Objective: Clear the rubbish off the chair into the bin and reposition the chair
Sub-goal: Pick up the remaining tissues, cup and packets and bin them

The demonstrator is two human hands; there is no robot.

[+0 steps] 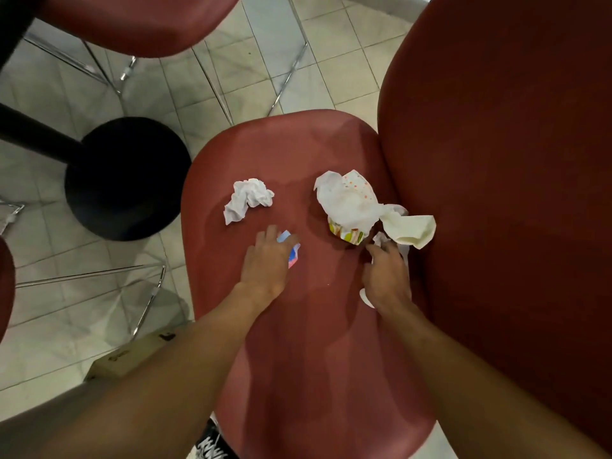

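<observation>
The chair (318, 342) seat is smooth, dark red moulded plastic with a soft sheen. On it lie a crumpled white tissue (246, 200), matt and creased, and a printed paper cup (349, 233) wrapped in thin wrinkled paper. The chair legs (288, 74) behind are bright polished metal. The floor (56, 180) is pale glazed tile, faintly glossy. The table base (127, 178) looks matt black.

Lighting was dim and warm, with soft glare on the chair seat (298, 144) beyond the fingers and faint shadows beside them. Wide-angle distortion bent the edges; the near forearms were blurred and dark.
</observation>
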